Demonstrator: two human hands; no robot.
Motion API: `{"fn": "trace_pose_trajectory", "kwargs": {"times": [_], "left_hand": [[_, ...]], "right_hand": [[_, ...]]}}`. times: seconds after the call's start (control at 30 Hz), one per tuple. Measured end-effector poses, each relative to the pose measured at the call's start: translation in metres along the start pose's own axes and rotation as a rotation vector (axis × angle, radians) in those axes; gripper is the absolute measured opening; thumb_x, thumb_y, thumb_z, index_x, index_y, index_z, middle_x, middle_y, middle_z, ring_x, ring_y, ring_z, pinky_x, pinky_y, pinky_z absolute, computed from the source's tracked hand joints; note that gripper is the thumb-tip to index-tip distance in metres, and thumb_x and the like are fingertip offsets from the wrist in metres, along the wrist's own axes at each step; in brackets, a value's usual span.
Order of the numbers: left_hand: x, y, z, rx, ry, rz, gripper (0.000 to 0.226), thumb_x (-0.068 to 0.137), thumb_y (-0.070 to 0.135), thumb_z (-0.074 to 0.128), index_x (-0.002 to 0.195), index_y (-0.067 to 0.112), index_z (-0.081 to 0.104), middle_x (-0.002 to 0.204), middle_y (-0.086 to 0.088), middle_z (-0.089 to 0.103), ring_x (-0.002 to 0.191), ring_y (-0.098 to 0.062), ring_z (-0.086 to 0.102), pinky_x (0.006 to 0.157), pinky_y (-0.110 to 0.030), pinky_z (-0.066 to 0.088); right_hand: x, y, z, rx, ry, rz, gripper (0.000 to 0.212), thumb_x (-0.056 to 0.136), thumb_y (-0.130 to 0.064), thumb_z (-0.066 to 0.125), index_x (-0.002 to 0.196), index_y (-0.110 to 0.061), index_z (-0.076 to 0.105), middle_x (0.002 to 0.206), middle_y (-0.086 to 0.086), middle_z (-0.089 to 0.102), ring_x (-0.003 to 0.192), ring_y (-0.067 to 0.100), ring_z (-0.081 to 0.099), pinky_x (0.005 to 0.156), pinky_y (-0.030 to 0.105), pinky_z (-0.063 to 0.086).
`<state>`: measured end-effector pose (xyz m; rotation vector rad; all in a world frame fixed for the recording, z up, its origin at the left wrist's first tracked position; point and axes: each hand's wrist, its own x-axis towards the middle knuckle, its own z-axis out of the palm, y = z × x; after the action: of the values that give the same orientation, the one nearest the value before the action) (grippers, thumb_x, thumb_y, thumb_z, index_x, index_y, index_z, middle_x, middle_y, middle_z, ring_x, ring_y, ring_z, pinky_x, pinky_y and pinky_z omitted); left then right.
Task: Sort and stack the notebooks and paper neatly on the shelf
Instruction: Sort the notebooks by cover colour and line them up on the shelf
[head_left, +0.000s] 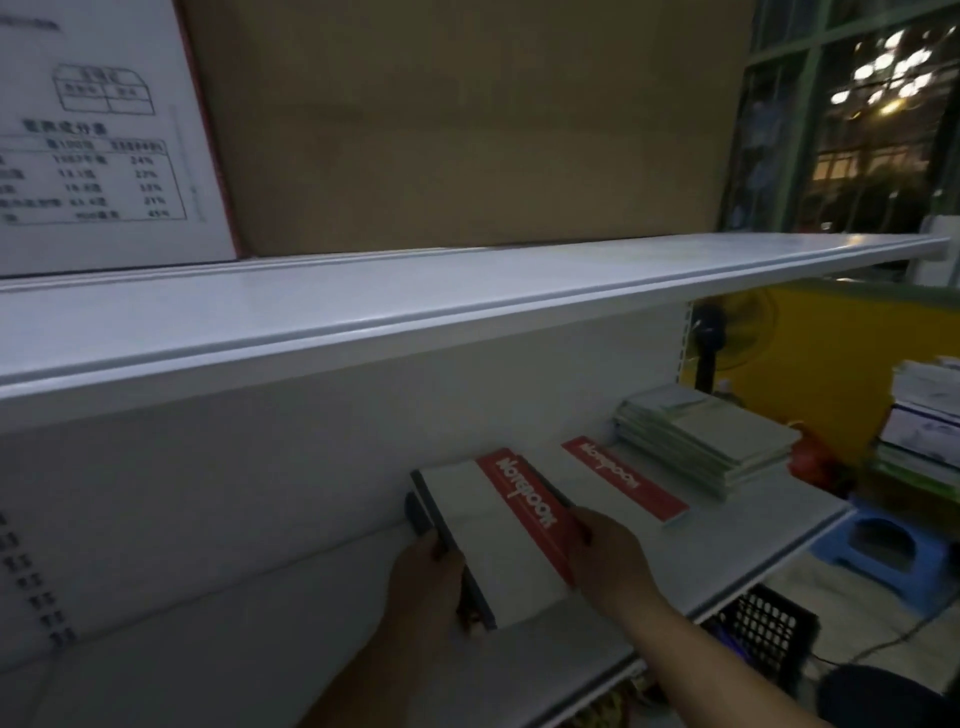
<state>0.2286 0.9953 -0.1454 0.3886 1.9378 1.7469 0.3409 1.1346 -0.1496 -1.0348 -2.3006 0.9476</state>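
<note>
I hold a stack of notebooks (498, 535) with a white cover, red "Notebook" band and dark spine just above the lower white shelf (260, 639). My left hand (431, 587) grips its left spine edge. My right hand (608, 561) grips its right red edge. To the right another notebook with a red band (623, 480) lies flat on the shelf. Farther right sits a stack of pale green notebooks (706, 439), slightly fanned.
The upper white shelf (415, 296) overhangs, carrying a large cardboard box (467, 119) and a white printed box (98, 135). Right of the shelf are a yellow panel, a paper pile (924, 415), a blue stool (883, 545) and a black crate (763, 629).
</note>
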Motion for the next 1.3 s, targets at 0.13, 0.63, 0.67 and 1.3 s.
{"fn": "trace_pose_trajectory", "kwargs": {"times": [0.13, 0.63, 0.67, 1.3], "left_hand": [[0.018, -0.022, 0.004, 0.34, 0.113, 0.041, 0.015, 0.095, 0.021, 0.052, 0.104, 0.019, 0.063, 0.108, -0.007, 0.066, 0.09, -0.023, 0.065, 0.087, -0.04, 0.054], [0.021, -0.052, 0.006, 0.639, 0.279, 0.207, 0.032, 0.1, 0.035, 0.037, 0.116, 0.017, 0.058, 0.097, 0.004, 0.05, 0.075, -0.004, 0.048, 0.061, -0.009, 0.031], [0.021, -0.051, 0.005, 0.633, 0.282, 0.208, 0.035, 0.1, 0.034, 0.038, 0.123, 0.016, 0.057, 0.101, 0.002, 0.052, 0.079, -0.005, 0.049, 0.065, -0.009, 0.031], [-0.073, -0.025, -0.149, 1.397, -0.095, 0.127, 0.057, 0.101, 0.046, 0.021, 0.152, 0.02, 0.017, 0.161, -0.003, 0.003, 0.148, -0.019, -0.002, 0.119, -0.034, 0.002]], "right_hand": [[0.016, 0.014, 0.019, -0.051, -0.012, -0.092, 0.041, 0.1, -0.019, 0.039, 0.14, -0.012, 0.043, 0.128, 0.008, 0.05, 0.11, 0.023, 0.054, 0.092, 0.026, 0.043], [0.022, 0.037, 0.031, 0.111, -0.092, -0.127, 0.043, 0.099, -0.029, 0.045, 0.139, -0.015, 0.046, 0.145, 0.003, 0.039, 0.126, 0.019, 0.044, 0.102, 0.023, 0.032], [0.021, 0.037, 0.031, 0.108, -0.099, -0.135, 0.043, 0.098, -0.028, 0.046, 0.139, -0.014, 0.045, 0.146, 0.003, 0.038, 0.125, 0.018, 0.044, 0.101, 0.022, 0.031], [-0.041, -0.053, 0.032, -0.867, -0.191, -0.535, 0.092, 0.086, -0.064, -0.011, 0.136, -0.012, 0.047, 0.154, 0.011, 0.027, 0.143, 0.028, 0.019, 0.117, 0.044, 0.01]]}}
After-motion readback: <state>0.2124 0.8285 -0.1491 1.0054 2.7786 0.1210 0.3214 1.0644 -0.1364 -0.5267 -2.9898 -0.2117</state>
